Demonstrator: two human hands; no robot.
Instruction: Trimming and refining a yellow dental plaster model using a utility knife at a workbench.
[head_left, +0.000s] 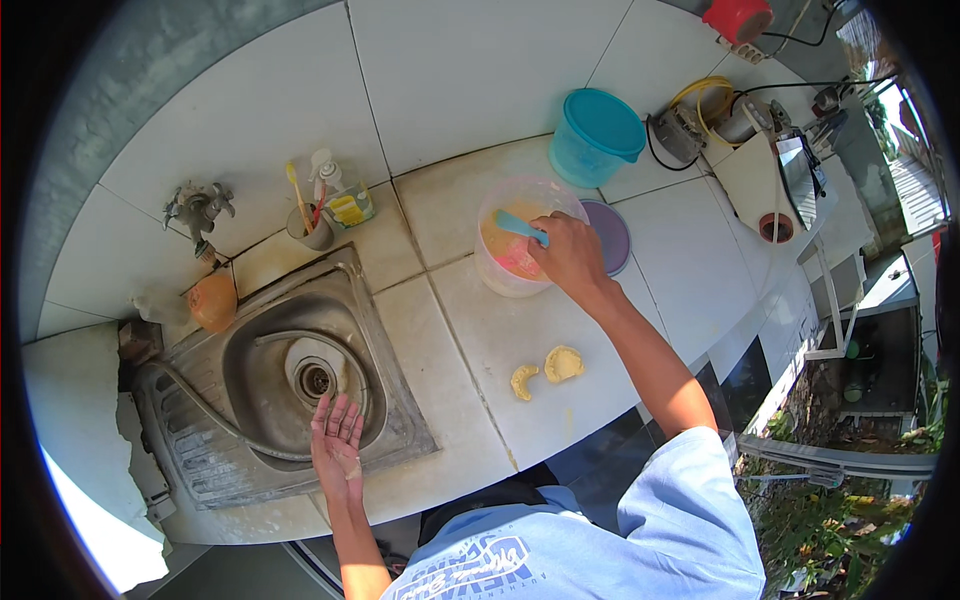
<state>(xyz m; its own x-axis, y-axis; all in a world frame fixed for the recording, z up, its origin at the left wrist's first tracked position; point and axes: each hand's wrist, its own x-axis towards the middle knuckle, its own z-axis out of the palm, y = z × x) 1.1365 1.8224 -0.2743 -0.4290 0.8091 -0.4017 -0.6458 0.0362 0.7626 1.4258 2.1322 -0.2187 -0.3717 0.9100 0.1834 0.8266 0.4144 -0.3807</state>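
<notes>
My right hand (570, 255) is closed around a light-blue plastic utensil (517, 225) with a broad, flat-looking end, possibly a spoon or scoop. It is over the mouth of a round translucent tub (510, 287). Inside the tub are a yellowish mass and something bright pink (518, 262). Over the front part of the steel sink (400, 440), my left hand (340, 440) is turned palm up, fingers spread and holding nothing, with pale residue on the palm. Two pale-yellow lumps, one curved (523, 382) and one roundish (565, 364), lie on the tiled counter (450, 370) in front of the tub.
A purple lid (606, 236) lies flat, partly behind my right hand. Behind the tub stands a lidded turquoise container (597, 138). A cup (311, 228) with brushes and a pump bottle (340, 190) stand behind the sink, near a wall tap (200, 208). Cables and appliances crowd the right end.
</notes>
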